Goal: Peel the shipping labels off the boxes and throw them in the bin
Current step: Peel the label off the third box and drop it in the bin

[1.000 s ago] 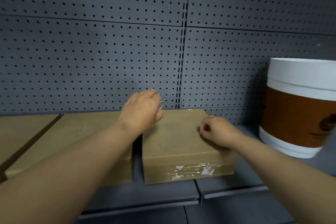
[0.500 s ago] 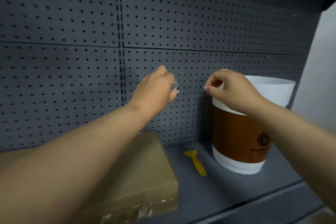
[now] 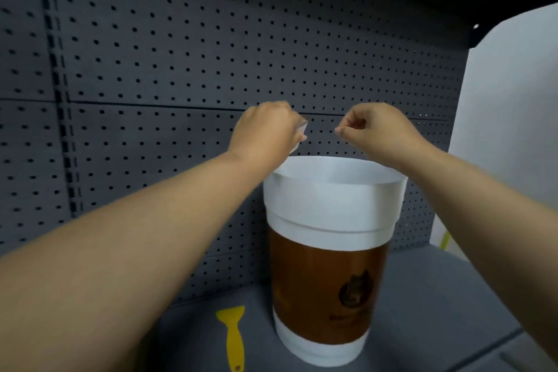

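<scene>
Bin [image 3: 333,220] (shaped like a giant coffee cup) stands on the shelf [image 3: 437,305]. Above its rim, the left hand [image 3: 267,130] pinches a clear peeled scrap [image 3: 302,129]; the right hand [image 3: 374,128] is pinched, seemingly empty. Dropping remains; a yellow scraper [image 3: 233,332] lies left of the bin.

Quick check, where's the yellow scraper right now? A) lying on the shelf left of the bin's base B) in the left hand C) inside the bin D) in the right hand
A: the yellow scraper lies flat on the shelf, just left of the bin base, while the left hand and the right hand are both up above the bin rim.
</scene>
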`<move>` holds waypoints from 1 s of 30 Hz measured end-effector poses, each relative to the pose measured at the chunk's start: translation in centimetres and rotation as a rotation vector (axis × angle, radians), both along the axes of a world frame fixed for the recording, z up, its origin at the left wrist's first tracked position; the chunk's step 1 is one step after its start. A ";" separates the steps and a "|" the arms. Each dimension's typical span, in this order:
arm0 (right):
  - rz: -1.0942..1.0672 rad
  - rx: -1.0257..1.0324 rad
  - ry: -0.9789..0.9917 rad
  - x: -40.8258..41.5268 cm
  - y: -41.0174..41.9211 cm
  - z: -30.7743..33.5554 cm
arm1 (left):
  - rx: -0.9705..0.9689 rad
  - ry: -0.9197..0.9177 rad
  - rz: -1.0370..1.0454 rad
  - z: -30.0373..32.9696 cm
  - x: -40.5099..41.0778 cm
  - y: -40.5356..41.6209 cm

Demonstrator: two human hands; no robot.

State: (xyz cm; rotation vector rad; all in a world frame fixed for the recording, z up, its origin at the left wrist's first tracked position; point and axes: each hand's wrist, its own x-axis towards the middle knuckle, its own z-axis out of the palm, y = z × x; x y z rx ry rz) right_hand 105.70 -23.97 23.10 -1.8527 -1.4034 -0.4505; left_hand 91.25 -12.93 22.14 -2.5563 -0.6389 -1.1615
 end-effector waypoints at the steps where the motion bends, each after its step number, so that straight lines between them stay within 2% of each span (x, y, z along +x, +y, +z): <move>1: 0.008 -0.017 -0.004 0.9 0.0 -0.1 | -0.031 0.035 0.028 0.0 0.8 0.0; 4: 0.020 -0.062 -0.017 2.9 0.0 -0.2 | -0.186 0.127 0.063 -0.1 2.6 0.1; 8: 0.039 -0.107 -0.028 4.5 0.2 -0.4 | -0.312 0.349 0.115 0.0 4.1 -0.4; 11: 0.068 -0.154 -0.035 5.1 0.6 -0.6 | -0.391 0.360 0.049 -0.4 4.5 0.0; 24: 0.135 -0.251 -0.054 6.1 1.8 -1.8 | -0.337 0.674 0.121 -0.2 6.0 0.2; 30: 0.160 -0.289 -0.036 6.4 2.3 -2.0 | -0.297 0.662 0.133 -0.4 6.5 0.9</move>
